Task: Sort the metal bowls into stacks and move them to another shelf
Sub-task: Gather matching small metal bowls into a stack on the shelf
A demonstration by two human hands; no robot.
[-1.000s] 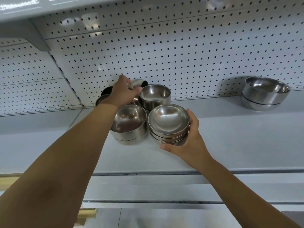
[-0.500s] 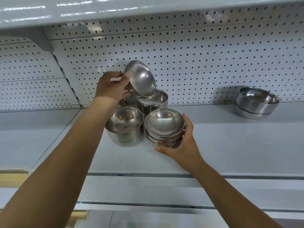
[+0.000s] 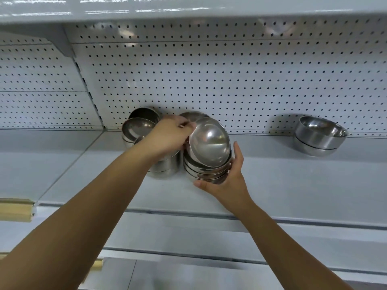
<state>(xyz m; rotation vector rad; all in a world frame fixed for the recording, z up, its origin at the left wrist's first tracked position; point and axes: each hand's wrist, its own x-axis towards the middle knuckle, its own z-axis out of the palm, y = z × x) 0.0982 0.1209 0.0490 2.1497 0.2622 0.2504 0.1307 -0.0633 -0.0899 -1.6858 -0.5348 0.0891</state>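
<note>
My left hand point(image 3: 167, 137) pinches the rim of a shallow metal bowl point(image 3: 209, 143), tilted and resting on top of a stack of shallow bowls point(image 3: 206, 172). Around the right side and base of that stack curls my right hand point(image 3: 227, 174), holding it on the grey shelf point(image 3: 293, 185). Left of the stack, a stack of deeper bowls point(image 3: 167, 166) is partly hidden under my left hand. More bowls point(image 3: 138, 127) sit behind, against the pegboard. A deeper bowl point(image 3: 189, 116) peeks out behind the tilted one.
Two nested deep bowls point(image 3: 320, 136) stand apart at the back right of the shelf. A white pegboard wall point(image 3: 230, 80) closes the back, and another shelf point(image 3: 188, 7) hangs overhead. Lower shelf edges point(image 3: 188, 254) lie below.
My left hand lifted a shallow bowl from the back, carried it right and down, and it now rests tilted on the stack my right hand holds.
</note>
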